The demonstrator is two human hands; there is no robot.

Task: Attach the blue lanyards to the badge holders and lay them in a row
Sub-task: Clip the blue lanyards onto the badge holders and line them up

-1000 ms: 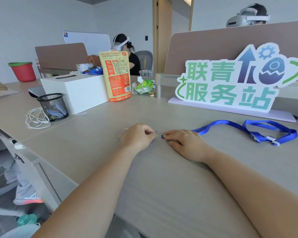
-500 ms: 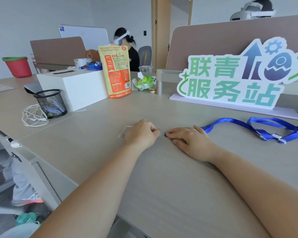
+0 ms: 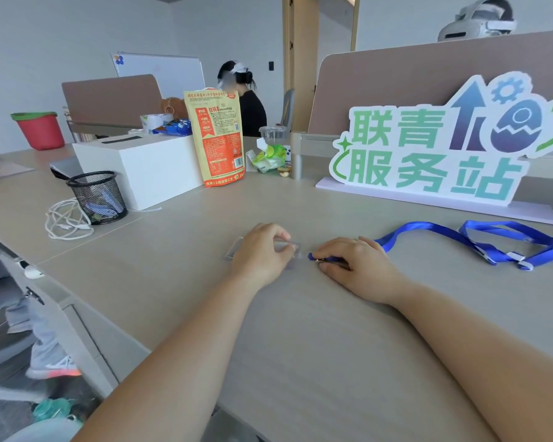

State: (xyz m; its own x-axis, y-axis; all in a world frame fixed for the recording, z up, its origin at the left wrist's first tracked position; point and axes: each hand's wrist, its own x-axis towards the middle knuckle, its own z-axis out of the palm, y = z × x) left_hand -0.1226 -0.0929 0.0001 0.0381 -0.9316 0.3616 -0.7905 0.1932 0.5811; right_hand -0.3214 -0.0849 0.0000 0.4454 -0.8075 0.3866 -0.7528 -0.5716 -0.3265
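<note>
Single view, head-worn, wide-angle. Faces forward and down across the desk (image 3: 300,346), horizon tilted slightly. Both forearms enter from the bottom edge, very near the lens. Left hand (image 3: 262,253) and right hand (image 3: 355,263) sit mid-frame, close. Sign (image 3: 428,154) is farther back at right, with the room behind it.

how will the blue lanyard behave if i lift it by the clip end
Probably floppy: the blue lanyard lies in loose flat curves on the table, so it would likely dangle from the right hand. It looks like thin ribbon, so probably light; its loops may twist.
</note>
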